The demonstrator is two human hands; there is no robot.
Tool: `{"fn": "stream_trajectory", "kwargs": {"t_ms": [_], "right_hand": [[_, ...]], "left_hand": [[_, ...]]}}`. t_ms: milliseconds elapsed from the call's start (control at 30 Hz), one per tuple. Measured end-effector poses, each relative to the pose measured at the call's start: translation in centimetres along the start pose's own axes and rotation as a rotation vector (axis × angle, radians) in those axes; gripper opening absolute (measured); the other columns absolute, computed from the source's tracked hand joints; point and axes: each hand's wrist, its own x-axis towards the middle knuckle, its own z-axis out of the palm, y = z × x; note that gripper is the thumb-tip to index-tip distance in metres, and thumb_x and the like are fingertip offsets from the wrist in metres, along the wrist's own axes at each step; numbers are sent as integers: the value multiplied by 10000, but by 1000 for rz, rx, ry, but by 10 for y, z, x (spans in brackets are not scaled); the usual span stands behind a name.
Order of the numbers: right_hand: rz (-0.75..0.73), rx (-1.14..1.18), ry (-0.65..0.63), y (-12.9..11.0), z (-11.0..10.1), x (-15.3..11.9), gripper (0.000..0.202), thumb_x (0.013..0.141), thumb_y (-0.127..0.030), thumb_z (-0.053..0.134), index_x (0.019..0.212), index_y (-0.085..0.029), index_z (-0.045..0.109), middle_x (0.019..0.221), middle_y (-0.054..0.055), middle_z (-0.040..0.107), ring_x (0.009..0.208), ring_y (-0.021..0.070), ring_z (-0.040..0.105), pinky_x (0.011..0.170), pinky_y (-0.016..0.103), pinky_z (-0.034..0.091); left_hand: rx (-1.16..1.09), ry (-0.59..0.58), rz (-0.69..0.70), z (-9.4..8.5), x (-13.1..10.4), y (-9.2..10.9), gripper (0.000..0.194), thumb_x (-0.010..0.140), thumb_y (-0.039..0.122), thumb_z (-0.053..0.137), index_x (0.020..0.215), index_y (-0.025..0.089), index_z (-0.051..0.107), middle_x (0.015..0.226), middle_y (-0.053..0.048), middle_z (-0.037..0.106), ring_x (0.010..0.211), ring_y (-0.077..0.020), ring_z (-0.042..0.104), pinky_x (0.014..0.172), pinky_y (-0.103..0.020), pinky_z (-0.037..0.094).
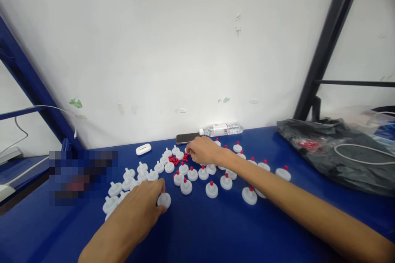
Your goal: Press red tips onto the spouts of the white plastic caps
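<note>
Left hand (142,205) pinching a white cap (164,200), right hand (203,150) reaching over at the red bits (174,160).
Nearest: left thumb and fingers closed on the cap's edge, cap above blue table (197,230), at front of the group. Just beside and partly behind left hand, plain caps (115,189) with bare white stems, bunched, some touching. Toward the right, red-tipped caps (211,189) spread out, mostly stem up, some under or behind right forearm. Further back, red bits in a loose pile between the two groups; right fingers bent down at its right side, can't tell if gripping anything. Behind: white case (143,149) at left, phone (186,138), clear bottle (224,129) on its side near wall (185,49). Black bag (333,148) far right.
</note>
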Motion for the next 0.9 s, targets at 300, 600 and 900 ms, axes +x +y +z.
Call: {"fn": "stream_trajectory", "kwargs": {"t_ms": [300, 600, 900], "right_hand": [[-11, 35, -7, -2, 4, 2, 159, 908, -208, 619, 896, -169, 772, 890, 97, 771, 864, 227, 701, 684, 272, 416], [-72, 408, 159, 8, -8, 6, 144, 962, -142, 544, 1044, -140, 662, 903, 62, 747, 827, 158, 665, 696, 247, 433], [-381, 1107, 9, -8, -53, -8, 236, 922, -356, 666, 1055, -175, 736, 1044, 69, 725, 903, 151, 638, 755, 273, 502]], "left_hand": [[14, 84, 56, -12, -9, 16, 119, 801, 165, 493, 779, 238, 585, 768, -29, 670, 696, -210, 650, 591, -285, 368], [24, 133, 106, -10, -1, 15, 283, 828, 185, 494, 1037, 265, 667, 968, -53, 722, 869, -255, 683, 698, -332, 429], [62, 317, -59, -33, -5, 31, 336, 948, 438, 417, 963, 233, 682, 946, -67, 681, 834, -282, 664, 674, -363, 404]]}}
